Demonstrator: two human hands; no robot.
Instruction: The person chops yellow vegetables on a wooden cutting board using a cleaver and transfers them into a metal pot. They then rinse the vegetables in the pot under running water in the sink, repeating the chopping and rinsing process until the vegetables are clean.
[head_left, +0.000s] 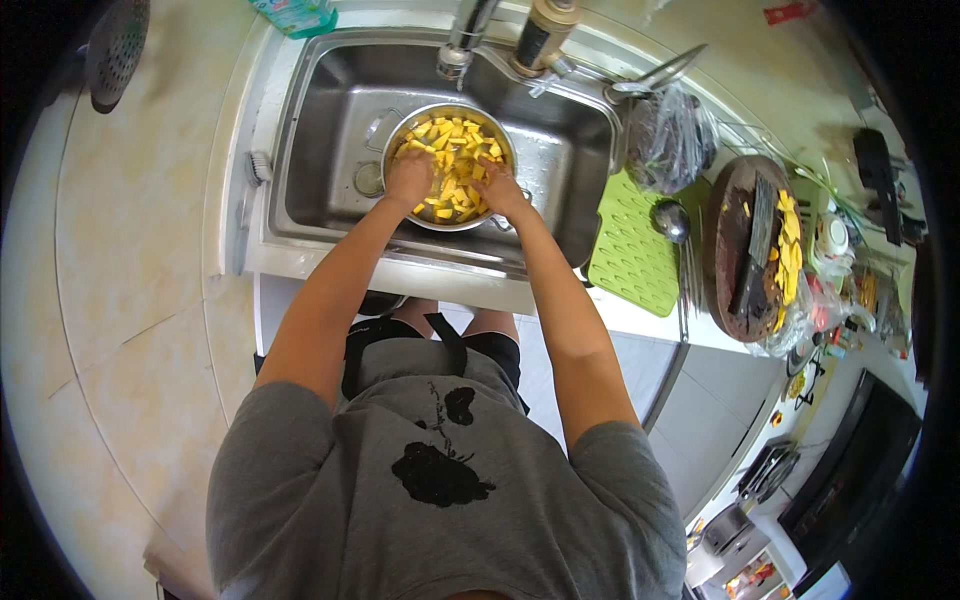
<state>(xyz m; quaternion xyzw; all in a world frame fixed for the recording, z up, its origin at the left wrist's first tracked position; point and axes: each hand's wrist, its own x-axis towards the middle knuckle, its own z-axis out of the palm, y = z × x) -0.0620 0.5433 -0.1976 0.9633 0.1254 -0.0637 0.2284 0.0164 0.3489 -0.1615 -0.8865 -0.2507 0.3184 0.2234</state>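
Note:
A stainless steel pot (508, 133) stands in the sink (330, 161), filled with cut yellow pieces, possibly pumpkin (450, 180), in water. My left hand (410, 178) reaches over the pot's left side, its fingertips down among the pieces and partly hidden. On the right side, my right hand (499, 187) dips in with its fingers somewhat spread. A yellow piece lies by its thumb and fingers; whether it is gripped is unclear. Above the pot hangs the faucet (454, 60).
Right of the sink lies a green drying mat (634, 247) with a metal ladle (671, 221). Beyond it, a round wooden cutting board (727, 262) carries a cleaver (761, 217) and yellow scraps (789, 247). A plastic bag (671, 139) sits behind. A brush (259, 169) rests at the left rim.

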